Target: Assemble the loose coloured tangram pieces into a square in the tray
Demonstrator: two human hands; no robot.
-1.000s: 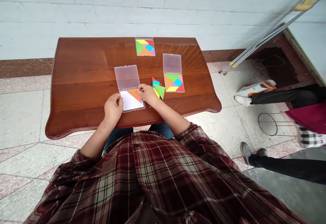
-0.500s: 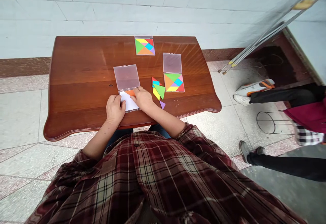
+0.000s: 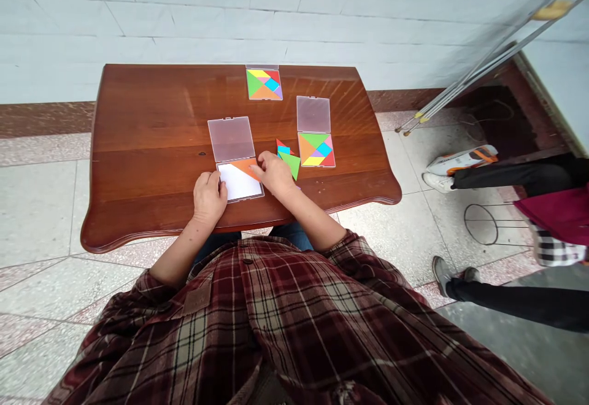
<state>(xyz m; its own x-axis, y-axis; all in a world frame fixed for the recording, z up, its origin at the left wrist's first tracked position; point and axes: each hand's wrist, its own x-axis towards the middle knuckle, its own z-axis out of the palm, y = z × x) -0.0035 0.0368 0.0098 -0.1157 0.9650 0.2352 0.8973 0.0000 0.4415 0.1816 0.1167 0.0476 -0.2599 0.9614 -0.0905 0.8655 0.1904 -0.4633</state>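
An open clear plastic case lies in front of me, its white tray [image 3: 237,185] near the table's front edge and its lid [image 3: 230,138] folded back. An orange triangle [image 3: 242,165] lies in the tray's far right corner. My left hand [image 3: 209,196] rests curled against the tray's left edge. My right hand [image 3: 275,173] sits at the tray's right edge, fingertips touching the orange triangle. Loose tangram pieces [image 3: 288,158], green, red and blue, lie just right of that hand.
A second open case with a full tangram [image 3: 316,149] lies to the right, a third tangram set [image 3: 264,83] at the table's far edge. The brown wooden table [image 3: 147,147] stands against a tiled wall. Another person's legs and shoes [image 3: 462,164] are on the right.
My right hand, which covered the tray half a second ago, has slid right to its edge, leaving the orange triangle in the far right corner. The left hand has stayed at the tray.
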